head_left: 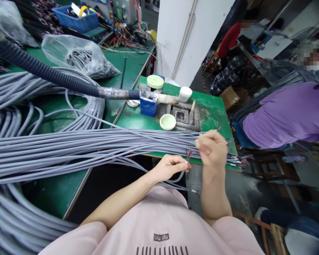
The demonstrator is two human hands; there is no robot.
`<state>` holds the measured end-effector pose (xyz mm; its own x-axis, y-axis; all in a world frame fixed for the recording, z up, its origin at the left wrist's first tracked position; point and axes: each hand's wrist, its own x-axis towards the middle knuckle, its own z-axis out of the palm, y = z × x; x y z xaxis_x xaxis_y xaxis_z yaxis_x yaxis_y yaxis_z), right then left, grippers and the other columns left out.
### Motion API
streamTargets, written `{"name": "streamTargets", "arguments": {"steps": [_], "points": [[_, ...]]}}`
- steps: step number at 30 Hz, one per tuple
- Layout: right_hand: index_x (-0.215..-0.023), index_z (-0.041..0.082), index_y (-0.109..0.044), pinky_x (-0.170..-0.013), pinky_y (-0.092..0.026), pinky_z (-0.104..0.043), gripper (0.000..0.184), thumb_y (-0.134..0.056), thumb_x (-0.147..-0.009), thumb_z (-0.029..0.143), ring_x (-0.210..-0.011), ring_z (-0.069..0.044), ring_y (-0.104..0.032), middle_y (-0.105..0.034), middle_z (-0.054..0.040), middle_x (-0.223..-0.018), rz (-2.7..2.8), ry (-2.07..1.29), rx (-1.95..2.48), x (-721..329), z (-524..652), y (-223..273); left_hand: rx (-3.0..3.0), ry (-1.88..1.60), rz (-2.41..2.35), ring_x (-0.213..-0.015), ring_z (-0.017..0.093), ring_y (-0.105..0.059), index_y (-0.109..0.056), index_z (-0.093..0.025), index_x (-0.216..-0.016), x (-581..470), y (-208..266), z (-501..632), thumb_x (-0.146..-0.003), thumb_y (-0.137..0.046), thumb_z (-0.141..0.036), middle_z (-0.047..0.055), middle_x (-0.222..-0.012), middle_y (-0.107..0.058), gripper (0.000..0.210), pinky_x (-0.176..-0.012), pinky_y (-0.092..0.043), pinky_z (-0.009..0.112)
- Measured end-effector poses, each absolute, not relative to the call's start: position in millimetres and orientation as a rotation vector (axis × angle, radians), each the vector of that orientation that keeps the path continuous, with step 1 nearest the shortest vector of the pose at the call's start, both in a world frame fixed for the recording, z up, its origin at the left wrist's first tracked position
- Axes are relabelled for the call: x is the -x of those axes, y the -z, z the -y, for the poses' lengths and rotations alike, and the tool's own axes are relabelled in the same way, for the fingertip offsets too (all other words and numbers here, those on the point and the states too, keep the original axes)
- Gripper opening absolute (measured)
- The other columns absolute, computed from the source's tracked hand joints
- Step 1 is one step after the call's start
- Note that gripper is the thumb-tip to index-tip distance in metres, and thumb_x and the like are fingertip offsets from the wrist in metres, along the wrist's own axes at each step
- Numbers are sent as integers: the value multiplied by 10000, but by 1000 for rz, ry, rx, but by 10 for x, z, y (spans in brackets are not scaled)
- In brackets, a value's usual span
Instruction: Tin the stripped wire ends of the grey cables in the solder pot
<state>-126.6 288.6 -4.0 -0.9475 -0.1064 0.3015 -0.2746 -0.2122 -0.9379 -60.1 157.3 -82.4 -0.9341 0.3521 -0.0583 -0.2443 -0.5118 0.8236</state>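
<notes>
Head view: pinching one grey cable (181, 177) in left hand (168, 168), thumb against fingers, right at the stripped end. Smooth, plain grey jacket, short white band (186, 162) where cut, then a fanned tuft of thin coloured wires (190, 154), mostly reddish-purple plus some dark. Pointing up, splayed unevenly. Bending down below the hand, then running back left beneath the wrist. Located in front of the pink shirt (164, 210), by the near edge of the green bench (212, 102), just left of right hand (212, 147).

Right hand: raised, fingers curled into a loose fist, apart from the tuft. Slightly blurred; can't tell about any thin piece pinched inside.

Lying across the bench behind both hands: wide bundle of grey cables (95, 140), same grey jackets, with coloured wire ends (244, 161) at the far right. Hanging lower, near the shirt: another cable end (194, 191), also white-banded.

Sitting beyond the bundle: pale green dish (167, 122), square fixture (182, 116) with dark centre, white tub (185, 94), blue box (148, 107). Crossing over from upper left: dark corrugated hose (69, 80), ending near the fixture. Coiled at lower left: more grey cable (5, 209).
</notes>
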Motion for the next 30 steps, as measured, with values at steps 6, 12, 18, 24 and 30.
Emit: {"name": "streamTargets", "arguments": {"steps": [6, 12, 18, 24, 30], "points": [[-697, 182, -646, -394, -254, -209, 78, -692, -746, 220, -370, -53, -304, -420, 72, -444, 1993, -2033, -472, 1236, -3040, -41, 23, -2581, -1377, -665, 129, -604, -741, -143, -714, 628, 972, -1557, -660, -811, -454, 54, -693, -698, 324, -740, -460, 260], [-809, 185, -704, -465, -379, -215, 115, -733, -736, 269, -497, -93, -506, -586, 28, -590, 2500, -1819, -553, 1104, -2916, 183, 15, -2645, -1353, -648, 123, -587, -711, -131, -668, 711, 860, -1525, -628, -827, -469, 40, -667, -680, 360, -717, -459, 259], [-779, 179, -712, -470, -405, -210, 116, -731, -701, 262, -509, -94, -513, -602, 22, -616, 2506, -2113, -636, 1201, -2854, 147, -57, -2596, -1399, -660, 129, -586, -698, -129, -636, 673, 798, -1536, -645, -816, -465, 42, -653, -673, 356, -710, -450, 254], [-682, 179, -696, -461, -378, -195, 71, -761, -655, 192, -484, -69, -463, -608, 28, -621, 2405, -2338, -635, 1264, -2874, 166, -120, -2596, -1356, -646, 117, -582, -715, -132, -680, 661, 862, -1516, -677, -807, -423, 42, -672, -683, 305, -707, -441, 245], [-664, 194, -709, -474, -372, -190, 116, -816, -617, 186, -540, -83, -481, -578, 26, -624, 2223, -2559, -688, 1279, -2904, 282, -159, -2548, -1264, -617, 129, -585, -723, -133, -691, 661, 910, -1495, -656, -817, -453, 54, -650, -677, 336, -698, -444, 265]]}}
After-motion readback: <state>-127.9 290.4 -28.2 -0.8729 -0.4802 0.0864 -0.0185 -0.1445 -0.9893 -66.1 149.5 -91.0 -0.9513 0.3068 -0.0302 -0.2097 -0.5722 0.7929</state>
